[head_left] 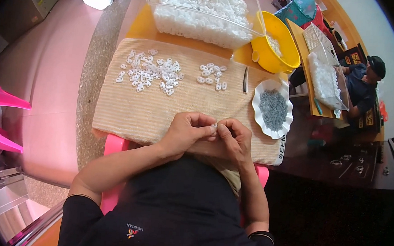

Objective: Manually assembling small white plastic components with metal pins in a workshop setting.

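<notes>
My left hand (188, 131) and my right hand (234, 139) meet above the near part of a tan striped towel (161, 108). Both are closed in a pinch on one small white plastic piece (214, 125), mostly covered by the fingertips. Ahead and to the left lies a loose pile of small white plastic pieces (151, 72) with dark holes. A smaller group of similar white pieces (212, 75) sits right of it. Beside that group is a thin metal tool (246, 80). A white wavy-rimmed dish (256, 110) on the right holds many tiny grey parts (273, 110), too small to name.
Behind the towel stands a clear bin (257, 23) heaped with white pieces, beside a yellow basket (294, 54). Pink stools (1, 122) are at the left and under the towel. Far right, another person (366, 84) sits near a second clear bin (344, 100).
</notes>
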`<state>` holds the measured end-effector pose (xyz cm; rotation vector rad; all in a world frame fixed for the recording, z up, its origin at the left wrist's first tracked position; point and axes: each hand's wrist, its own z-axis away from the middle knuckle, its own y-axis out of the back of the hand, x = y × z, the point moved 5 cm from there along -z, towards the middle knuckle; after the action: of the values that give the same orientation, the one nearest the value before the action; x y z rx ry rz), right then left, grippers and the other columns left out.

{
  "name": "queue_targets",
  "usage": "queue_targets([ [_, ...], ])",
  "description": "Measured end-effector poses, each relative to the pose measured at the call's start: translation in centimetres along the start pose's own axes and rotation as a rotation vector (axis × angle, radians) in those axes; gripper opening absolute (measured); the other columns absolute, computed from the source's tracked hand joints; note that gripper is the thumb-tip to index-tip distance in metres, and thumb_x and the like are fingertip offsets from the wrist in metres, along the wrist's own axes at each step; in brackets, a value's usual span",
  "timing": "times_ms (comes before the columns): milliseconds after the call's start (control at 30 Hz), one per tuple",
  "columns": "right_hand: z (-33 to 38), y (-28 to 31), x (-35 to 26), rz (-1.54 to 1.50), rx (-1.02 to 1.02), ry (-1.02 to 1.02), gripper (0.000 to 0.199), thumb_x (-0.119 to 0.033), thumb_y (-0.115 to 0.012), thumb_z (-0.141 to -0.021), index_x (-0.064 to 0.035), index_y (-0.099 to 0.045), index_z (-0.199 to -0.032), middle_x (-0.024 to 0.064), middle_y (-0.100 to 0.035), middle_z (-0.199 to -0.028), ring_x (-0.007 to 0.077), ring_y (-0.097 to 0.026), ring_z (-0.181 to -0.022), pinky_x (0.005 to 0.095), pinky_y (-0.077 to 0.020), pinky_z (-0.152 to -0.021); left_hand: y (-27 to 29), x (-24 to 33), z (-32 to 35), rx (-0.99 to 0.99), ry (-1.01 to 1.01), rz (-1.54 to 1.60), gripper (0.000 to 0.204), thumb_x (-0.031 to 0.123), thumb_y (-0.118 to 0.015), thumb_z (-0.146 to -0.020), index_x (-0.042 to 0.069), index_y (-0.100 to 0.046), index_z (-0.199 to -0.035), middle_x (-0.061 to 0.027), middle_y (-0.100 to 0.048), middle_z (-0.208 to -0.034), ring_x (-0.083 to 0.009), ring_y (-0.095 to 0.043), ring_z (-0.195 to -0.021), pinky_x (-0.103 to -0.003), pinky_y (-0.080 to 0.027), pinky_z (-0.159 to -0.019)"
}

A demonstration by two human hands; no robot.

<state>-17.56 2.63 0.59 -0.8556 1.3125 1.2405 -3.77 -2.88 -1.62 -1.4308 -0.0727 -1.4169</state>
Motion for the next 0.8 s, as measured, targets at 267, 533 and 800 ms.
queue_targets([
  [267,-0.4,0.2,-1.4,0.078,-0.008,0.003,0.017,-0.013,-0.06,-0.088,0.0034,-0.063,-0.091,0.0026,-0.064,-0.078,0.0071,-0.058,-0.074,0.0236,-0.0481,-0.066,0.3,0.1,0.0,0.019,0.01,0.042,0.019,0.002,-0.067,-0.084,-0.004,-0.062,-0.102,-0.0094,-0.066,-0.092,-0.0142,-0.064,-0.08,-0.026,-0.054,-0.074],
  [533,-5.8,2.6,-2.4,0.335,0.101,0.216,0.013,-0.008,-0.062,-0.089,0.0034,-0.064,-0.095,0.0019,-0.059,-0.067,0.0062,-0.054,-0.056,0.0215,-0.0448,-0.052,0.6,0.0,0.0,0.035,0.042,0.119,0.019,0.001,-0.066,-0.084,-0.003,-0.061,-0.102,-0.0108,-0.066,-0.091,-0.0169,-0.066,-0.078,-0.029,-0.056,-0.074],
  [800,-9.5,2.4,-2.8,0.825,0.114,0.455,0.025,-0.009,-0.067,-0.078,0.0012,-0.065,-0.101,0.0168,-0.064,-0.086,0.0294,-0.063,-0.075,0.0358,-0.0488,-0.068,0.7,0.2,-0.1,0.042,0.04,0.125,0.02,0.002,-0.067,-0.083,-0.003,-0.06,-0.102,-0.0106,-0.066,-0.09,-0.0182,-0.066,-0.079,-0.03,-0.057,-0.074],
])
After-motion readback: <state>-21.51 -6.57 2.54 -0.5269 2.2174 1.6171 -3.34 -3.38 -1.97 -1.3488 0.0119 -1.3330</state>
